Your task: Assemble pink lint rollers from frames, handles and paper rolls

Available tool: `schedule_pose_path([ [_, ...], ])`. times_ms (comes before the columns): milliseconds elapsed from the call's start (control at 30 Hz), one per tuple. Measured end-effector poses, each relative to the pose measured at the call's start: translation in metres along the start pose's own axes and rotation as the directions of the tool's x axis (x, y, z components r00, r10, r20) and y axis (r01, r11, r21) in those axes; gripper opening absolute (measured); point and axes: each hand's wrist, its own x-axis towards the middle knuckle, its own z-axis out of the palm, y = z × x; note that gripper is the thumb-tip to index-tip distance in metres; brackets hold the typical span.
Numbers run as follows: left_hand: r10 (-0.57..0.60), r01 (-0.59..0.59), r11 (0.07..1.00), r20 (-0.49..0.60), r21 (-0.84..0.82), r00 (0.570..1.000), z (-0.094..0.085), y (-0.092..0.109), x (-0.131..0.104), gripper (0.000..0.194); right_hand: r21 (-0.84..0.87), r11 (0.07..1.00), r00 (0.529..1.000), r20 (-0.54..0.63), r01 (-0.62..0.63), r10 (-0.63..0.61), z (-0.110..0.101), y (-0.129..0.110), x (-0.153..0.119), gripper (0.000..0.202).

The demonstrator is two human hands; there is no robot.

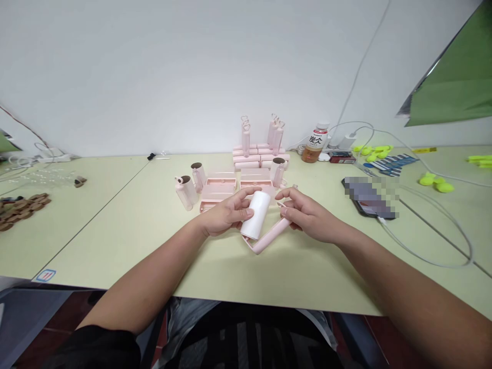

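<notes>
My left hand (231, 211) is closed around a white lint roller roll (255, 215), thumb on its near side and fingers at its top. In my right hand (307, 212) is the upper end of a pink lint roller handle (271, 237), pinched between thumb and fingers. The handle's lower end bends toward the bottom of the roll, and the two meet there. Just beyond my hands lie open pink cases (220, 187). Rolls with brown cores, such as one roll (197, 174), stand nearby beside pink handles.
Pink cases (246, 165) are stacked against the wall, with pink handles (246, 141) upright on top. To the right are a drink bottle (315, 143), a phone (371, 200) on a cable and yellow-green pieces (436, 182). Brown wooden-looking pieces (23, 207) lie far left.
</notes>
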Motion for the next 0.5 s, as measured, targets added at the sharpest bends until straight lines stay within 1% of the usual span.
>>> schedule_pose_path([
  [167,0.020,-0.020,1.000,-0.016,0.013,1.000,-0.0006,-0.0011,0.0004,0.070,0.012,1.000,1.000,0.002,-0.003,0.003,-0.0002,0.0019,0.0003,0.020],
  [500,-0.001,0.002,0.999,-0.006,0.034,1.000,-0.0038,-0.0025,0.0007,0.070,0.045,0.999,1.000,0.013,-0.020,0.019,0.0009,0.0031,0.0004,0.020],
])
